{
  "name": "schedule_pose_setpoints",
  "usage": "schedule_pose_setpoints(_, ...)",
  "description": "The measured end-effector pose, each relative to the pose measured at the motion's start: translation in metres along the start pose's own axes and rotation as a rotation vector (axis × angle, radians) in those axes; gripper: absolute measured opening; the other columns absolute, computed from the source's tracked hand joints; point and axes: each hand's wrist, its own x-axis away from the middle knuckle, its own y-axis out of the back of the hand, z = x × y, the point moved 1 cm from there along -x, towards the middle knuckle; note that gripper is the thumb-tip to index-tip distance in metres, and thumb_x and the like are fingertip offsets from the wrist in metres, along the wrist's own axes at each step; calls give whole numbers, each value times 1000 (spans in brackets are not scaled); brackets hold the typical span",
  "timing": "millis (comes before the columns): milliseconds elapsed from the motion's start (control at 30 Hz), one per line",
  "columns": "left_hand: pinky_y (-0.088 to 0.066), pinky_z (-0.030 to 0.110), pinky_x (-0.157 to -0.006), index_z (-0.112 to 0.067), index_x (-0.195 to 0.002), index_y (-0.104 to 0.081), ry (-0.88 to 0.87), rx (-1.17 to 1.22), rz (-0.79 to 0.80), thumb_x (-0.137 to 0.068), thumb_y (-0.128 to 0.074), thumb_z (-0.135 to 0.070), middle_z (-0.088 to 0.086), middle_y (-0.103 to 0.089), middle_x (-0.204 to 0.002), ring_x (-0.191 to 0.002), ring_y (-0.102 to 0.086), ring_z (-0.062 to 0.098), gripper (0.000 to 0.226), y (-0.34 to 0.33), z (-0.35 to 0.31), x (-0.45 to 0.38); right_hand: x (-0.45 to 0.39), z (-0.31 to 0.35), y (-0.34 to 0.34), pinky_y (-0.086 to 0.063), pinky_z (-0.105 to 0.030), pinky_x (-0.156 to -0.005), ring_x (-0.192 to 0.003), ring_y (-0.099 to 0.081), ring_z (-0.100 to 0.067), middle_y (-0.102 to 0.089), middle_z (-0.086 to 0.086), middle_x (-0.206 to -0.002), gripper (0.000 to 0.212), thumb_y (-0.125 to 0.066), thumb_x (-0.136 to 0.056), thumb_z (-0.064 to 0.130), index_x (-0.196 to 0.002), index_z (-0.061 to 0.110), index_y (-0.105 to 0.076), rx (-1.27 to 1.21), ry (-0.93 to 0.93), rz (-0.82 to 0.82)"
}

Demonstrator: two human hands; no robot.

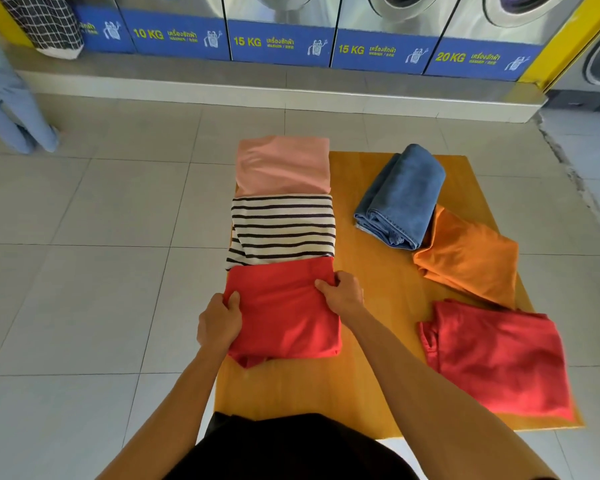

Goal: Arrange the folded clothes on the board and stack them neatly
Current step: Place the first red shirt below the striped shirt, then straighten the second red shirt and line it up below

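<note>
A wooden board [378,299] lies on the tiled floor. Along its left edge lie three folded garments in a row: a pink one [283,166] farthest, a black-and-white striped one [283,230] in the middle, a red one [284,317] nearest. My left hand [219,322] grips the red garment's left edge. My right hand [342,292] pinches its far right corner. On the board's right side sit folded blue jeans [400,197], an orange garment [468,258] and a second red garment [496,358].
A row of washing machines with blue capacity labels [281,43] stands on a raised step at the back. A checked laundry bag [45,26] sits at the back left. A person's jeans-clad legs [11,109] are at the far left. Pale floor tiles surround the board.
</note>
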Motion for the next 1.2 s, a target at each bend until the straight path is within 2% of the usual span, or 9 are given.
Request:
schedule_pose_setpoints(133, -49, 41, -80, -10, -129, -46, 39, 66, 34, -97, -49, -40, 15, -60, -119, -100, -60, 30, 45, 6, 2, 1, 2, 0, 3, -58, -45, -85, -98, -66, -28, -69, -9, -105, 30, -66, -90, 30, -110, 8, -66, -23, -29, 53)
schedule_pose_setpoints(333, -45, 49, -94, -15, -132, -44, -68, 52, -87, -90, -57, -26, 17, -46, -135, -122, -45, 34, 45, 12, -7, 24, 28, -23, 18, -55, -39, -90, -106, -61, -21, -63, -3, -118, 41, -62, -93, 23, -132, 12, -58, -112, -33, 13)
schedule_pose_setpoints(433, -43, 47, -99, -17, -127, -49, -212, 66, -123, -89, -57, -21, 13, -44, -136, -125, -41, 30, 39, 2, -33, 47, 36, -38, 27, -55, -34, -83, -101, -63, -18, -65, 1, -109, 38, -62, -93, 20, -130, 11, -60, -169, -18, -45)
schedule_pose_setpoints(533, -35, 38, -105, -17, -117, -59, -422, 81, -92, -87, -59, -18, 5, -55, -126, -124, -45, 23, 30, -18, -62, 67, 43, -49, 40, -49, -24, -65, -82, -61, -7, -64, 5, -102, 27, -62, -96, 23, -121, 15, -65, -204, 24, -103)
schedule_pose_setpoints(600, -34, 29, -102, -17, -110, -63, -533, 83, -18, -87, -60, -16, -1, -61, -116, -117, -50, 17, 23, -34, -79, 80, 44, -57, 50, -51, -27, -62, -80, -62, -10, -68, 2, -104, 21, -61, -97, 25, -115, 17, -68, -229, 31, -127)
schedule_pose_setpoints(700, -38, 23, -91, -19, -108, -64, -598, 69, 123, -89, -58, -18, -3, -62, -110, -107, -55, 13, 20, -58, -99, 98, 44, -69, 69, -58, -40, -73, -87, -68, -22, -71, 0, -98, 16, -62, -96, 27, -107, 19, -71, -268, 36, -159)
schedule_pose_setpoints(900, -51, 35, -82, -20, -106, -64, -467, 51, 352, -87, -54, -22, 2, -67, -108, -97, -64, 23, 22, -117, -132, 128, 43, -106, 132, -59, -41, -79, -87, -70, -20, -72, 4, -92, 12, -64, -92, 29, -99, 25, -72, -275, 38, -228)
schedule_pose_setpoints(1100, -41, 26, -87, -11, -127, -56, -234, -16, 545, -91, -54, -27, 4, -60, -127, -115, -57, 22, 40, -185, -156, 167, 41, -163, 220, -56, -40, -89, -96, -70, -20, -75, 3, -100, 17, -63, -89, 21, -101, 23, -75, -250, -31, -392)
schedule_pose_setpoints(1200, -47, 35, -86, -11, -97, -63, -188, -7, 589, -93, -52, -27, 4, -66, -97, -98, -61, 24, 20, -209, -163, 188, 37, -198, 266, -53, -39, -92, -103, -67, -26, -73, -4, -108, 23, -60, -88, 14, -108, 17, -72, -259, -96, -524)
